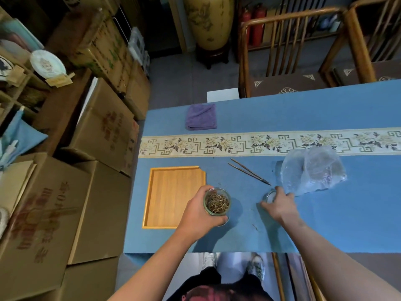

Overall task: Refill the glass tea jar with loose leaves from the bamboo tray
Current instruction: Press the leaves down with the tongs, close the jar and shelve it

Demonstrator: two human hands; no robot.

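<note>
**Jar filled, lid being collected: closing step under way**

I see the left hand [196, 210] wrapped around the glass tea jar [217, 202], fingers and thumb curled round its wall, the mouth facing up and uncovered. Loose leaves [217, 203] fill the jar close to the rim. The bamboo tray [171, 197] lies just beside that hand on its outer side, and its floor shows no leaves that I can make out. My judgement: the transfer is done and what remains is capping.

The right hand [280, 205] is down on the blue table cloth [325, 213], fingers curled over a small round glass lid [269, 196], touching its rim. Whether the lid is lifted or still flat on the cloth I cannot tell. Just beyond the fingertips lie the dark tweezers [249, 172]; a crumpled clear plastic bag [312, 170] sits beyond that hand to its outer side.

Recommendations for the step in hand:
- Keep the jar upright and steady in the left hand; the leaves sit high and would spill on a tilt.
- Take the lid by its edge, bring it across level, and seat it square on the mouth.
- Check that no leaf is caught under the rim before pressing home.
- Lift the lid clear of the tweezers' tip so they are not dragged.
</note>
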